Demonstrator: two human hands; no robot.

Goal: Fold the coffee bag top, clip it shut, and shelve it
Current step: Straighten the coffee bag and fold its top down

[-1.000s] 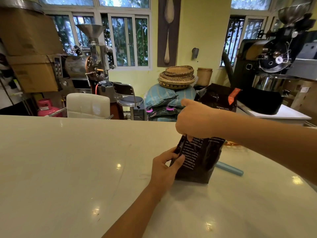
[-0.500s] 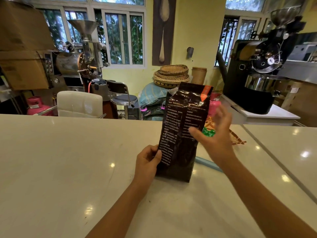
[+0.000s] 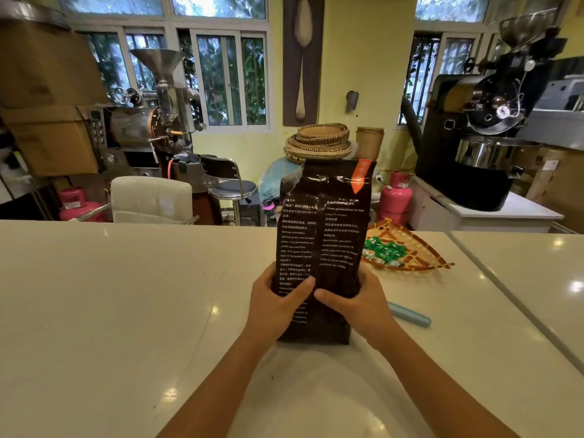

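Foil of the coffee bag (image 3: 322, 245) looks crinkly and slick, soft and empty up top, heavier low down where the contents sit, so I judge the loose upper edge above my grip is the place to pinch for the fold. Both hands wrap the lower half as it stands upright on the surface (image 3: 126, 311): left hand (image 3: 278, 306) and right hand (image 3: 357, 303) closed round its sides, thumbs across the near face. Just right of my right hand lies the blue clip (image 3: 410, 315), untouched
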